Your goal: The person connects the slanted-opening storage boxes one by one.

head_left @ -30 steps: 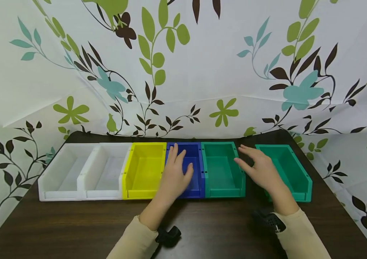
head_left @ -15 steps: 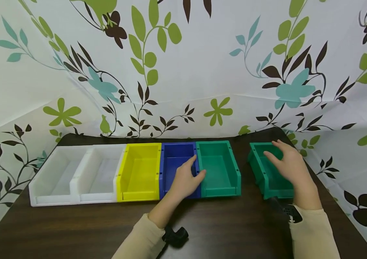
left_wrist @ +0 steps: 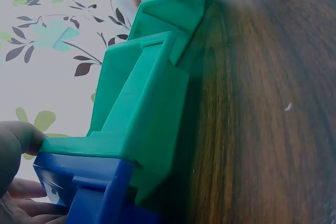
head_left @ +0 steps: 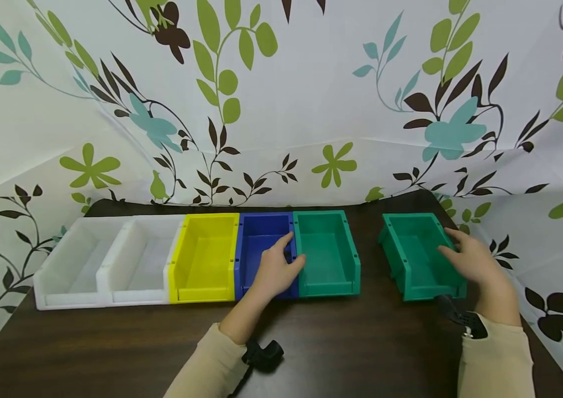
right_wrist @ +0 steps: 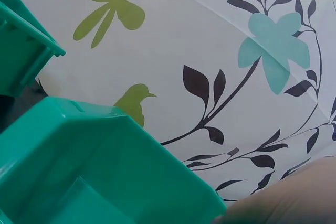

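Observation:
In the head view my left hand (head_left: 275, 271) is over the right side of the blue bin (head_left: 258, 237). Its thumb is on the green bin (head_left: 325, 254) alongside and its fingers are in the blue one, pinching the adjoining walls between them. My right hand (head_left: 475, 262) is at the right wall of a separate green bin (head_left: 417, 243). Its thumb reaches over the inside of that bin and its fingertips meet the wall's top edge. The right wrist view shows this hand (right_wrist: 289, 198) at the rim, its fingertips mostly cut off by the frame.
Two white bins (head_left: 69, 298) and a yellow bin (head_left: 206, 254) continue the row leftward. A dark wooden table (head_left: 351, 342) carries all the bins, with a gap between the row and the separate green bin. Patterned cloth (head_left: 321, 99) stands behind.
My left hand has gone from above the yellow-blue border to the blue-green border. My right hand has moved right to the far wall of the separate green bin, whose gap from the row looks slightly wider.

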